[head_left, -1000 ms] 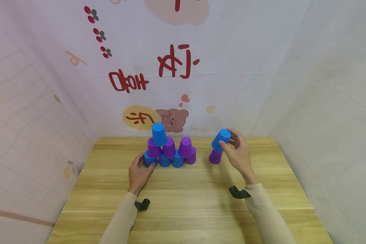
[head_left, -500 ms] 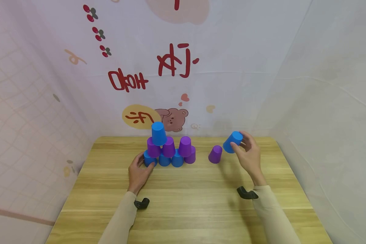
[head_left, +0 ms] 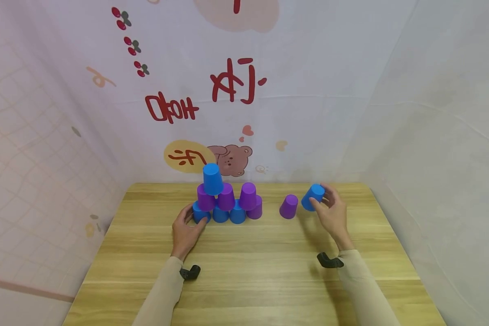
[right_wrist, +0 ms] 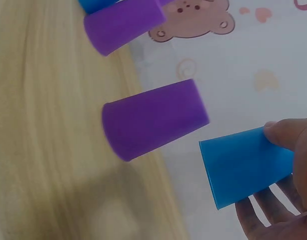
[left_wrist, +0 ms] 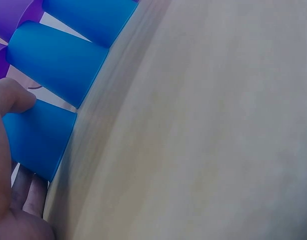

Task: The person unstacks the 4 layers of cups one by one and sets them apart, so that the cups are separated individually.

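My left hand point(head_left: 186, 233) grips the leftmost blue cup point(left_wrist: 41, 137) in the bottom row of a cup stack, thumb on its near side and fingers round its far left. Upside-down cups make up the stack: three blue and one purple cup point(head_left: 257, 208) below, purple cups point(head_left: 247, 196) above them, and a blue cup point(head_left: 213, 179) on top at the left. At the right, my right hand point(head_left: 332, 216) holds another blue cup point(right_wrist: 243, 167) upside down, slightly tilted and raised off the table. Just left of it a lone purple cup point(right_wrist: 153, 120) stands upside down on the wood.
The wooden table point(head_left: 244, 271) ends at the back against a white printed cloth point(head_left: 309, 113). Cloth also hangs on the left and right sides. A dark wrist mount point(head_left: 190, 272) sits on the left arm, another mount point(head_left: 329, 261) on the right.
The right hand has moved its blue cup off from above the lone purple cup to the right, then lowered it. The left hand and the stack stay as they were.
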Demonstrator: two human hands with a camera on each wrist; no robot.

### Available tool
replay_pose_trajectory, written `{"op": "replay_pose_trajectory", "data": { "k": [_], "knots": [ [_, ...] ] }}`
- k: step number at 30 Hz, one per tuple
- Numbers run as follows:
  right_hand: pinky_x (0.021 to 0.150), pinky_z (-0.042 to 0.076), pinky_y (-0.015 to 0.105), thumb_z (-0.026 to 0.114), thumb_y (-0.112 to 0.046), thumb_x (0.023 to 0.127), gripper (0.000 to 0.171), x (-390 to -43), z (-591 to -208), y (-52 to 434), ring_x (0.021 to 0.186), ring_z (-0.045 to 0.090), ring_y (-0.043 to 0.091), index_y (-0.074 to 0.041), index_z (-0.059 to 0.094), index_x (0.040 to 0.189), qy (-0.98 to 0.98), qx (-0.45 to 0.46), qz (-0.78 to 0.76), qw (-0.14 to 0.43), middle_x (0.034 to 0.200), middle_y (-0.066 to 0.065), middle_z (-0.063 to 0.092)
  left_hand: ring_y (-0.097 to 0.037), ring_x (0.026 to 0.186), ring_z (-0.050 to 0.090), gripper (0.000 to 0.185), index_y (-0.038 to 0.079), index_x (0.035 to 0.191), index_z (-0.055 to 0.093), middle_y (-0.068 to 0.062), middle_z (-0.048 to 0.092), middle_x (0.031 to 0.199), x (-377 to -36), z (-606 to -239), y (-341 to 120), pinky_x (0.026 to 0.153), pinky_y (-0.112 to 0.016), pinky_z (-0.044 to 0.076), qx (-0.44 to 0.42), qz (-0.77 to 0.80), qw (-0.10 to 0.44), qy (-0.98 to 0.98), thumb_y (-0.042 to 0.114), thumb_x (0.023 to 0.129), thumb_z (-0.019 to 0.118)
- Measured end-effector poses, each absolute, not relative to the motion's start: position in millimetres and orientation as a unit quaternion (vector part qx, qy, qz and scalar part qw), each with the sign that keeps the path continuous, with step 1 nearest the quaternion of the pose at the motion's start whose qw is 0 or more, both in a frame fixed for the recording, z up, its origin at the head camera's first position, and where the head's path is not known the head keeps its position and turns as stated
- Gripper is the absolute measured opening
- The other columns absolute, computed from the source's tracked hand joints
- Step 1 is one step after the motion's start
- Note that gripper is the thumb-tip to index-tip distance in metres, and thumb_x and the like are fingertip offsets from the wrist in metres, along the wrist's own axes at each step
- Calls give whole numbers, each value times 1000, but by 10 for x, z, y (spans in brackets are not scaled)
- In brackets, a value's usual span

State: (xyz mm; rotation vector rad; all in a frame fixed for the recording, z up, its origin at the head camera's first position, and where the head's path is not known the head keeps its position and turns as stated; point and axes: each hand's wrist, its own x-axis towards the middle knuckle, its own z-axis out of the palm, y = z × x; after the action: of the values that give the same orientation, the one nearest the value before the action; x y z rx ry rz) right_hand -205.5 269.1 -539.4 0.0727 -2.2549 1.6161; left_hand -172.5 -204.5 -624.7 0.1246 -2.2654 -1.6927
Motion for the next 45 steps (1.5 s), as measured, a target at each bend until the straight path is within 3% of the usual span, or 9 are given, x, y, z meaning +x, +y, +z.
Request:
{"op": "replay_pose_trajectory", "data": {
  "k": [3,7,10,13,16,25,45],
  "knots": [
    [103,57,5,84,3,98,62,-2070,-5480,2697,138,69,43,4,60,155,-801,17,572,176,152,28,69,-41,145,69,66,5,154,64,-21,70,154,-1725,-6249,-2046,127,-51,57,43,-591,154,-790,9,94,90],
    [107,59,8,83,4,98,63,-2073,-5563,2698,141,68,47,4,58,156,-807,8,568,161,153,30,67,-40,145,69,66,6,154,65,-20,71,153,-1727,-6252,-2048,127,-50,57,42,-595,155,-787,9,93,91],
    [116,64,28,84,1,99,62,-2059,-5598,2699,141,68,48,3,58,156,-816,3,560,143,154,30,67,-40,144,70,65,5,153,65,-21,71,153,-1725,-6259,-2048,126,-49,57,42,-592,158,-789,9,93,91],
    [122,60,50,82,0,101,62,-2050,-5651,2705,144,66,50,3,56,157,-825,-2,552,125,156,32,65,-41,144,70,65,5,153,65,-21,71,153,-1721,-6263,-2048,126,-50,57,44,-590,158,-791,9,93,90],
    [123,56,58,81,-1,102,61,-2043,-5706,2710,146,65,52,3,55,157,-828,-4,549,111,157,32,63,-41,144,70,65,5,153,65,-21,71,153,-1720,-6263,-2044,127,-51,56,44,-588,158,-792,9,94,90],
    [124,54,56,79,-3,104,60,-1999,-5787,2701,148,63,52,2,54,158,-831,-9,551,82,159,31,62,-40,144,69,66,6,154,65,-21,71,153,-1726,-6270,-2038,127,-53,57,47,-589,154,-792,9,93,90],
    [121,56,61,82,1,101,60,-2007,-5874,2686,143,66,51,5,56,156,-821,12,564,93,155,32,65,-39,145,69,64,5,153,65,-20,70,153,-1735,-6238,-2033,128,-51,57,47,-590,148,-792,11,95,90]
  ]
}}
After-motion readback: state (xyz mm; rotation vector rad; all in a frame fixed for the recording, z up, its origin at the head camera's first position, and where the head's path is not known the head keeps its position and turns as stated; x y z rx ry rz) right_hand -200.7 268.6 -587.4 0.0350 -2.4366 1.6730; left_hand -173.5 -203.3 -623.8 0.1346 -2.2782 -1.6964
